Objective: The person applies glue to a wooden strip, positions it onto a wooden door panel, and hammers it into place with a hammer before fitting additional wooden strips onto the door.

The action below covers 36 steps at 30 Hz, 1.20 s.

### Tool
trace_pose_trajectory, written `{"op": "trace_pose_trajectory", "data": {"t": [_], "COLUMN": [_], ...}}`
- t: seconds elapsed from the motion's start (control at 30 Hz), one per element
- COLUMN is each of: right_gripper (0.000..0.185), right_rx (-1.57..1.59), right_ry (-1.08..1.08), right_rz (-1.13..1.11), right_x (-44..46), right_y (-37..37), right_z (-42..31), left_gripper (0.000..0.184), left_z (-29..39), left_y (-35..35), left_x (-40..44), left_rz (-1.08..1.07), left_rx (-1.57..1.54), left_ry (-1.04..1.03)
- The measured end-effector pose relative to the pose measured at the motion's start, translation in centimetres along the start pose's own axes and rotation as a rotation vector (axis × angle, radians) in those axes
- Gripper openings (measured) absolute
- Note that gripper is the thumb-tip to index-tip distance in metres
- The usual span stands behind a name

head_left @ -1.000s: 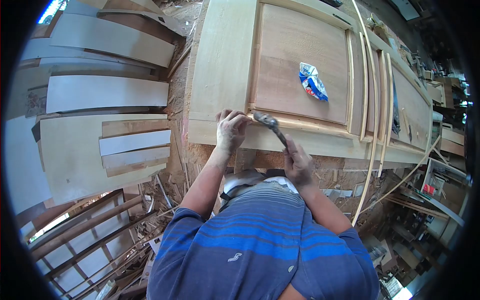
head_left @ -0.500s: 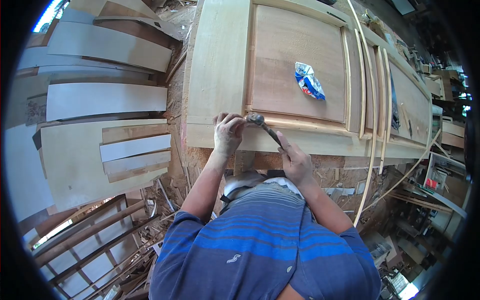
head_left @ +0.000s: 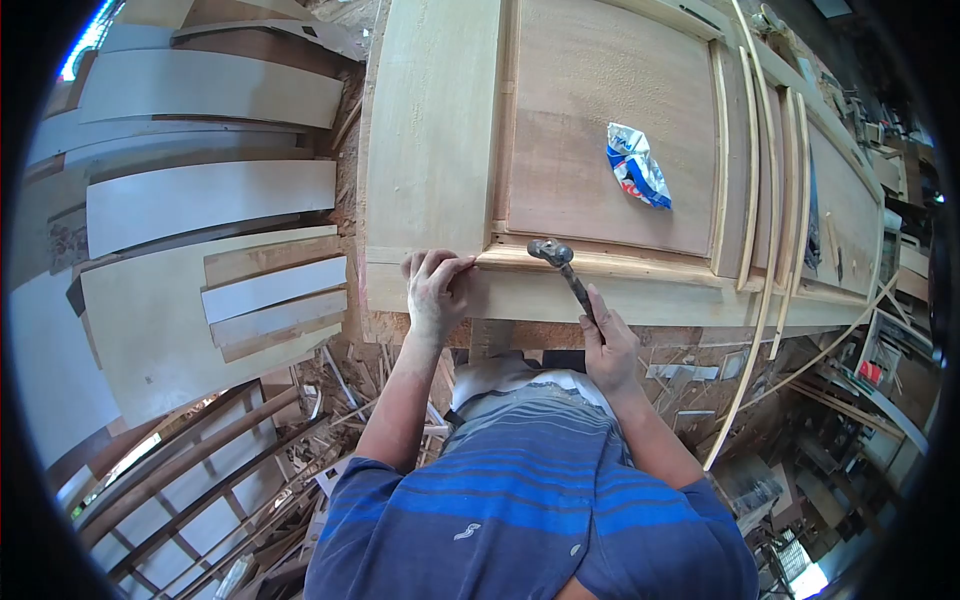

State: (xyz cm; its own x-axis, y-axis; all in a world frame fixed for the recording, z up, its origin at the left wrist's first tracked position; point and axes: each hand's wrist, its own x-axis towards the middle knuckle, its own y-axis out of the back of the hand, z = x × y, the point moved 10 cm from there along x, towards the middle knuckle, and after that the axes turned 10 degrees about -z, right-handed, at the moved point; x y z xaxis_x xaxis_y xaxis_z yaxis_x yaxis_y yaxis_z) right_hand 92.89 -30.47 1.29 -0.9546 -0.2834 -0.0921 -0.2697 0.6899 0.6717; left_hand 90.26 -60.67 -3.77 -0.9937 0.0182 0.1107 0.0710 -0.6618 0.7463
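Observation:
My right hand [head_left: 612, 350] is wrapped round the handle of a hammer [head_left: 568, 270], whose head hovers over the lower molding of a wooden door panel [head_left: 610, 150]. My left hand [head_left: 438, 290] rests at the panel's lower left corner, fingers pinched by the end of the molding [head_left: 590, 262]. Whatever the fingertips hold is too small to make out. On the panel lies a crumpled blue and silver packet [head_left: 638, 168].
Long thin wood strips [head_left: 768, 200] cross the frame at the right. White and plain boards [head_left: 210, 200] are stacked at the left. Offcuts and scraps [head_left: 345, 385] litter the floor, and slatted frames [head_left: 200, 480] stand at lower left.
The hammer head has moved right, away from my left hand, after coming close to its fingertips. My left hand sits slightly lower and further left in view, and the view has shifted a little.

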Motion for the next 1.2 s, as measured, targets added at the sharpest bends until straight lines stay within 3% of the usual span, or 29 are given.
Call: {"op": "trace_pose_trajectory", "data": {"t": [0.57, 1.07, 1.2], "right_gripper": [0.064, 0.059, 0.051], "right_rx": [0.026, -0.044, 0.087], "right_ry": [0.052, 0.139, 0.002], "right_rz": [-0.055, -0.051, 0.046], "right_x": [1.8, 1.2, 0.7], "right_y": [-0.8, 0.1, 0.9], "right_z": [-0.2, -2.9, -0.2], "left_gripper": [0.026, 0.013, 0.016], "left_z": [-0.7, -0.6, -0.3], "left_y": [-0.4, -0.2, -0.3], "left_x": [0.3, 0.2, 0.2], "left_rz": [-0.035, 0.015, -0.002], "left_rx": [-0.013, 0.006, 0.04], "left_ry": [0.074, 0.107, 0.086]}}
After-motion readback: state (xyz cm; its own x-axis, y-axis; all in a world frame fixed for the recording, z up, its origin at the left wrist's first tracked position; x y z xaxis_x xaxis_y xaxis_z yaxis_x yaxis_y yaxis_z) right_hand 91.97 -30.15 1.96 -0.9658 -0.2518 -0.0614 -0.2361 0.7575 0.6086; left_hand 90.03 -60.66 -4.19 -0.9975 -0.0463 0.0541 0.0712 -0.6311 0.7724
